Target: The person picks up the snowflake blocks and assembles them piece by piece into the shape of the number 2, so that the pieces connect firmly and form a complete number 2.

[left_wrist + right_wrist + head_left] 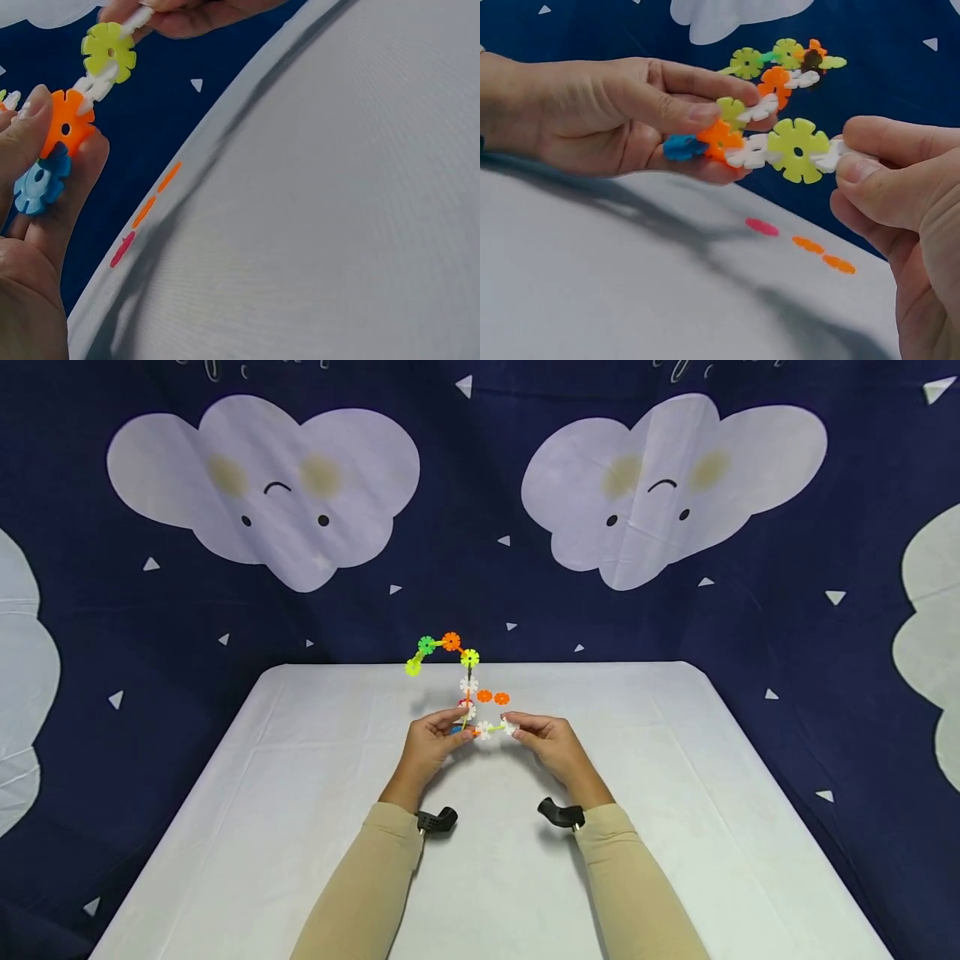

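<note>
Both hands hold one chain of interlocked plastic snowflake discs above the table. My left hand pinches it at an orange disc, between thumb and fingers. A blue disc juts from that orange one. At the chain's end, my right hand pinches a white disc with thumb and index finger; it meets a yellow-green disc. Beyond the left hand, the chain climbs and bends left in a hook, ending at a yellow-green disc. Left fingers partly hide the middle links.
Two loose orange discs and a pink disc lie on the white-covered table beyond the hands. Behind the table's far edge hangs a dark blue cloth with cloud prints. A black wrist device sits at each cuff.
</note>
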{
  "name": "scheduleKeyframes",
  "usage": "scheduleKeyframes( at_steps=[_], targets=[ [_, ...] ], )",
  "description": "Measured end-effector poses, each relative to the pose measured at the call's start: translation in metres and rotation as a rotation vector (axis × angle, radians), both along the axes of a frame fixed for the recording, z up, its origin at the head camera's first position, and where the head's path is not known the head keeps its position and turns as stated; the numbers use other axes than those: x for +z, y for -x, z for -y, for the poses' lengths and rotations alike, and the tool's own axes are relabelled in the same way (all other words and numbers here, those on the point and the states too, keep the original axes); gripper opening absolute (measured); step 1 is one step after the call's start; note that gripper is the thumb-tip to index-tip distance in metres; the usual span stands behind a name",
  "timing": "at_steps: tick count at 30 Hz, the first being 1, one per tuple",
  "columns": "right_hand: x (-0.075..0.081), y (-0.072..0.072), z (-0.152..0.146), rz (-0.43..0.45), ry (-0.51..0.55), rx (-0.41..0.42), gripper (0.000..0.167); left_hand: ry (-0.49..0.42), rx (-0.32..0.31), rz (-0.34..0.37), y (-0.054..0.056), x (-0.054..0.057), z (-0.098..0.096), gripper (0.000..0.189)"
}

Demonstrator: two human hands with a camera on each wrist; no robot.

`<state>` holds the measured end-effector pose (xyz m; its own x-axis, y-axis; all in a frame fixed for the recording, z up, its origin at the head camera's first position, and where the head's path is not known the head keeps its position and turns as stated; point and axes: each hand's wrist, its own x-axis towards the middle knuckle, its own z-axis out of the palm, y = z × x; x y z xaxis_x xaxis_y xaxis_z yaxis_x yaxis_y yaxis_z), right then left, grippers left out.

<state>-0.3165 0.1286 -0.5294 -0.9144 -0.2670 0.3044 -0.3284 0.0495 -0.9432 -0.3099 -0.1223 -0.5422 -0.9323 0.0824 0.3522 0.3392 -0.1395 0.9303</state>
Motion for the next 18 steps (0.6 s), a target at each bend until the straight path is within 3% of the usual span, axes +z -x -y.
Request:
scheduleKeyframes(
  at_steps=[11, 18],
  targets=[
    [-0.0017, 0.0015, -0.0006, -0.039, 0.009, -0.002, 0.029, -0.045, -0.02, 0.012, 0.0021, -0.001, -0.001, 0.045],
    [-0.0045, 0.0024, 0.0026, -0.051, 0.042, -0.007, 0.028, -0.002, -0.021, -0.045, 0.0019, -0.0017, -0.0043, 0.033]
  ],
)
